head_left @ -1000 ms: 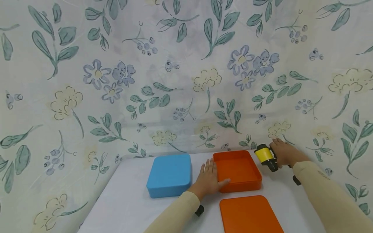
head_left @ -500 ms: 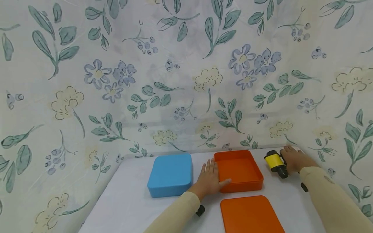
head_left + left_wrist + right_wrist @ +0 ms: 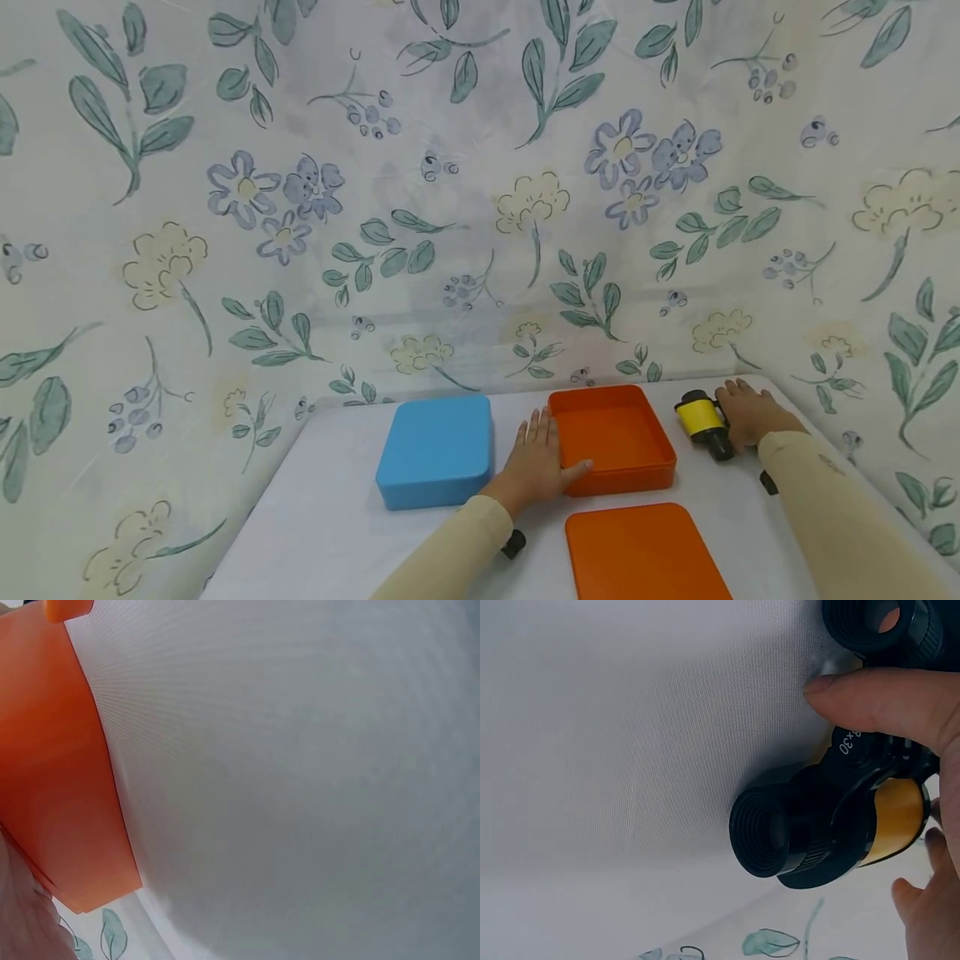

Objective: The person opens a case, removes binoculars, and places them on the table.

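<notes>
A person's right hand (image 3: 756, 414) grips a pair of yellow-and-black binoculars (image 3: 701, 417) near the table's far right corner; the right-wrist view shows the thumb (image 3: 877, 697) laid between the two barrels, though whether they rest on the surface is unclear. The visible yellow barrel protrudes from the left side of that hand, its long axis slanting from far left to near right, roughly alongside the right wall of an orange open-topped box (image 3: 618, 482) a little way off. The left hand (image 3: 536, 462), fingers straight, lies along that box's left wall, thumb at its near side, so the box separates it from the binoculars and the right hand is nearer. Farther out, a flat orange panel (image 3: 645, 550) lies toward the near edge, and a blue box (image 3: 435, 442) sits left on the white table (image 3: 330, 508), before a flower-printed backdrop (image 3: 480, 200).
</notes>
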Demonstrator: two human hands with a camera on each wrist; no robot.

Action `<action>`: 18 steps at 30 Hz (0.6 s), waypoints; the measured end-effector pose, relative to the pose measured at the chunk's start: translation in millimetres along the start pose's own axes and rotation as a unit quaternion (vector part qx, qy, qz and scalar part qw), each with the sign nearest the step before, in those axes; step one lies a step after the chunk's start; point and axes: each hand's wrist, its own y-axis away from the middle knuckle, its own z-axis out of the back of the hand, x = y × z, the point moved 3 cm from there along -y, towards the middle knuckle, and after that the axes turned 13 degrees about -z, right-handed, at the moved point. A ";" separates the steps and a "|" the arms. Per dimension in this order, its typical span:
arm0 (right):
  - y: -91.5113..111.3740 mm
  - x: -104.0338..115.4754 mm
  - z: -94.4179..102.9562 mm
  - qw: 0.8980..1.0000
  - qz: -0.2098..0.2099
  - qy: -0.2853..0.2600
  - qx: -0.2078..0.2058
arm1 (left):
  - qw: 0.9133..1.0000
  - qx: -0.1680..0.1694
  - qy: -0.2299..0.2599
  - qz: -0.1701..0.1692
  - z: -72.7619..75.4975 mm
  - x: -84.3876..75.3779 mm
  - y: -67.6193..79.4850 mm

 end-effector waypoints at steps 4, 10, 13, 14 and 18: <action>0.9 -3.7 0.5 1.000 -0.010 -0.001 0.006 | 1.000 -0.005 0.005 -0.002 -1.7 -2.4 -0.8; 2.0 -7.7 -2.6 1.000 -0.016 0.001 0.013 | 1.000 -0.007 0.004 -0.005 -3.4 -6.2 0.2; 2.8 -5.3 -4.3 1.000 -0.015 0.014 0.003 | 1.000 -0.001 0.000 -0.005 -1.1 -6.6 1.5; 3.3 -3.5 -4.7 1.000 -0.014 0.021 -0.003 | 1.000 0.001 -0.002 -0.005 0.1 -6.6 2.0; 6.7 7.2 -6.9 0.996 -0.006 0.067 -0.053 | 1.000 0.013 -0.005 -0.003 5.7 -5.1 4.4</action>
